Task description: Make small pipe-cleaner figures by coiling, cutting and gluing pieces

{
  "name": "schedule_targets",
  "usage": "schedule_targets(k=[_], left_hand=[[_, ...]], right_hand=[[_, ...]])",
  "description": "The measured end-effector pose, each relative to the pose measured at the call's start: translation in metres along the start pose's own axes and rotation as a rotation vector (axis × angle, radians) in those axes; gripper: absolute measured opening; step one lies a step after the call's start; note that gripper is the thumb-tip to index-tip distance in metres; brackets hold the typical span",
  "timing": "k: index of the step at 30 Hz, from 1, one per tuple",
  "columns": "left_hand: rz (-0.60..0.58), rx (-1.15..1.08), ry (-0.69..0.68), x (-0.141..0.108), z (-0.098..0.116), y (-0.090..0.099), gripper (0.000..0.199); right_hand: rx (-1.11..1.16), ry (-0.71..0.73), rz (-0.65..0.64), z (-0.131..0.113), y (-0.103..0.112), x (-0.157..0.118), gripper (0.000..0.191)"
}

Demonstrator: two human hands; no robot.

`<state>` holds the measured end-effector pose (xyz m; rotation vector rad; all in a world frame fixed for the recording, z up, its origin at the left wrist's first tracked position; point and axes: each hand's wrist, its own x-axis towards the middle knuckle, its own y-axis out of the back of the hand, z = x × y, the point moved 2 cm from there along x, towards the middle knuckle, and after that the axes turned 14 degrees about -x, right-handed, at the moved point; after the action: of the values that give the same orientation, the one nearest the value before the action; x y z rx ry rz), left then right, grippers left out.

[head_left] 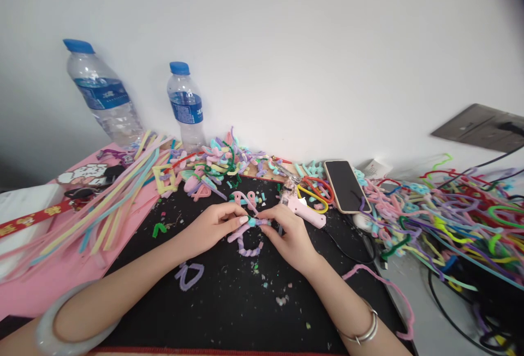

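Note:
Between my two hands is a small piece made of fuzzy pipe cleaners [249,251], with a twisted purple and pink curve hanging below and a teal bit at the top. My left hand [219,226] pinches it from the left with thumb and forefinger. From the right, my right hand [287,234] grips its purple end with closed fingertips. Just beyond them lies a pink looped pipe cleaner [245,199]. A pink glue gun [303,211] rests behind my right hand. A bent purple pipe cleaner [190,276] lies on the black mat [221,312] near my left forearm.
Two water bottles [186,105] stand against the wall. Long pastel pipe cleaners [118,203] spread over the left side. A phone [347,185] lies at the back right, beside a tangled heap of pipe cleaners [434,214] and black cables. Small scraps litter the mat.

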<state>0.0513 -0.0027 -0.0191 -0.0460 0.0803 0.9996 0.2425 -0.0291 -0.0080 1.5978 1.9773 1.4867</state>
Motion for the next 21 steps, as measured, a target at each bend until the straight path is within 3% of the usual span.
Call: schedule_targets(k=[12,21], left_hand=[[-0.009,-0.03,0.001,-0.0004,-0.0003,0.0008,0.029],[0.013,0.095,-0.015,-0.0004,0.0009,0.0014,0.028]], right_hand=[[-0.002,0.006,0.005,0.0002,0.0013,-0.0001,0.014],[-0.013,0.029,0.001,-0.002,0.0023,0.0011,0.014]])
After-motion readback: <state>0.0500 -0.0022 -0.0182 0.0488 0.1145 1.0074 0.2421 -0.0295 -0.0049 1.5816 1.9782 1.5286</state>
